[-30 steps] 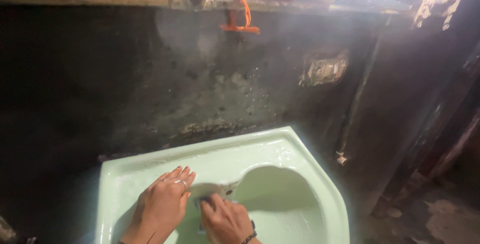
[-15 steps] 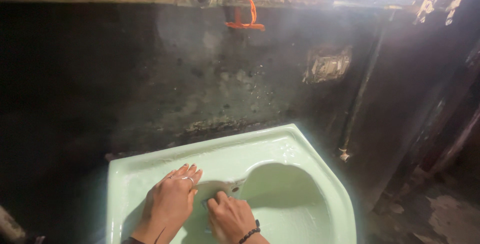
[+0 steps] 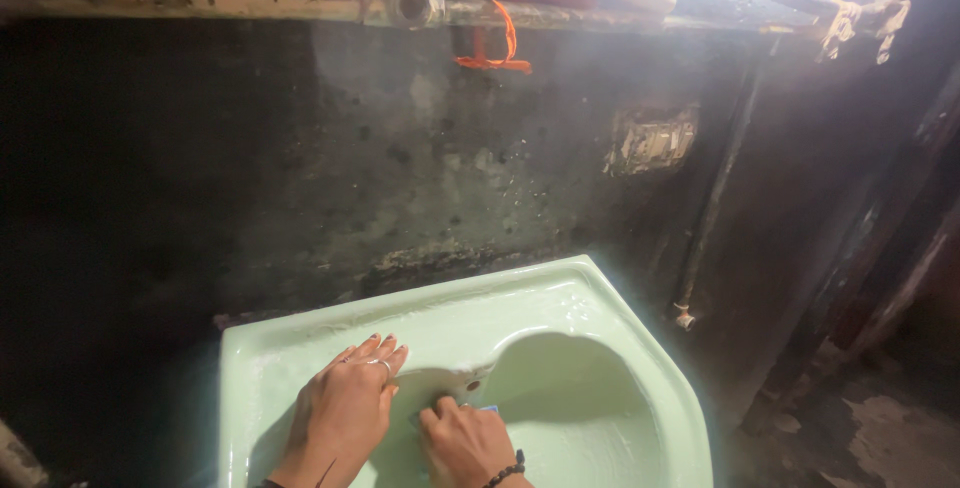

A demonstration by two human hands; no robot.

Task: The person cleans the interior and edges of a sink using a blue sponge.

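My two bare hands, lightly adorned.

My left hand point(image 3: 345, 413) wears a thin silver ring on one finger; my right hand point(image 3: 465, 443) has a dark beaded bracelet at the wrist. No sleeves show on either forearm.

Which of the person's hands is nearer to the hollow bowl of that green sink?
The right. The right hand sits at the rim of the bowl, pressing a small blue thing; the left hand lies flat on the sink's ledge, farther left.

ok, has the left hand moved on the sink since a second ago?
No. The left hand lies flat on the pale green sink deck, fingertips as close to the basin's edge as before; only the camera shifted.
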